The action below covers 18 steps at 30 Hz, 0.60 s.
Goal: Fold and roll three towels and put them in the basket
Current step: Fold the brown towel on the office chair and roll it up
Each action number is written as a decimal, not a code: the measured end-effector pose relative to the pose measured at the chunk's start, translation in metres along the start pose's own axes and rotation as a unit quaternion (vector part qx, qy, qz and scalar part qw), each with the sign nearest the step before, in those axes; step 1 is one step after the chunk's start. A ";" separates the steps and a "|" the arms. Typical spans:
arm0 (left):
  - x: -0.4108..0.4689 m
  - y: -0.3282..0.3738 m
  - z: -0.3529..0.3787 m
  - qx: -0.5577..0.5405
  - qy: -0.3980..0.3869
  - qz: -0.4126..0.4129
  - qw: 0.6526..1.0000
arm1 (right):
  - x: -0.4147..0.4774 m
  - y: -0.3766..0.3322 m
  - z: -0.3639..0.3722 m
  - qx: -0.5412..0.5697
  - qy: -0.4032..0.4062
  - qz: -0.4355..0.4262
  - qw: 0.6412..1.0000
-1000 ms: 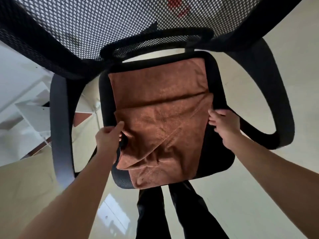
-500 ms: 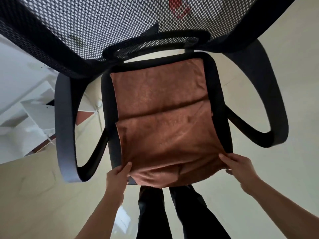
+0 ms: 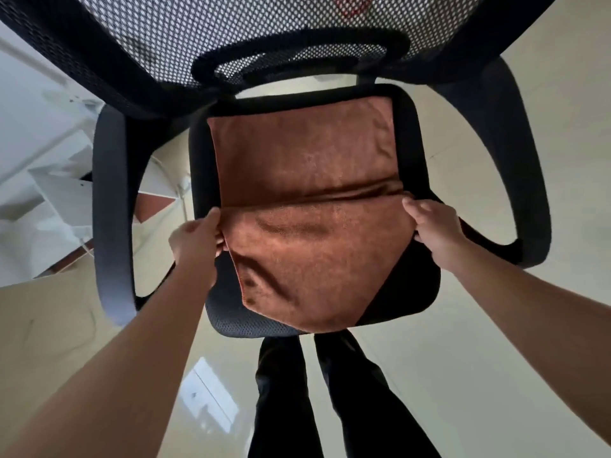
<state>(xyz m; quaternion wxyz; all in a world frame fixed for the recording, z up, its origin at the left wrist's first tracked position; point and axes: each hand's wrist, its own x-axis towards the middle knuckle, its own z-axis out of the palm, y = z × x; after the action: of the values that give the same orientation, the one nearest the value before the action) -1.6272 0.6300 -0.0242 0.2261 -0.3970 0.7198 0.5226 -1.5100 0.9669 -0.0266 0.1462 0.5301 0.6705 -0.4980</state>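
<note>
A brown towel lies spread on the black seat of an office chair. Its near half is folded back over itself, with the fold's free edge across the middle of the seat. My left hand pinches the left corner of that folded edge. My right hand grips the right corner of the same edge. The near part of the towel sags toward the seat's front. No basket and no other towel is in view.
The chair's mesh backrest fills the top of the view, and its armrests curve on both sides. White shelving stands at the left. My legs in dark trousers stand on the glossy floor below the seat.
Both hands went from the seat's front edge up to its middle, carrying the towel's near edge with them and folding it over.
</note>
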 end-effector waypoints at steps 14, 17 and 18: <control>-0.077 -0.114 -0.018 0.103 -0.020 -0.059 0.993 | -0.068 0.050 0.007 0.062 -0.029 0.035 0.997; -0.087 -0.112 -0.027 0.067 -0.016 -0.061 0.996 | -0.077 0.041 0.006 0.150 -0.019 0.050 0.987; -0.092 -0.110 -0.028 0.056 -0.018 -0.057 0.997 | -0.081 0.040 0.006 0.160 -0.021 0.048 0.986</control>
<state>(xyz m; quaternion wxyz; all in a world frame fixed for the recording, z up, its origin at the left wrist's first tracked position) -1.4818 0.6192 -0.0092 0.2908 -0.4147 0.7196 0.4750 -1.4458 0.9144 0.0086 0.0971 0.5674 0.5530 -0.6024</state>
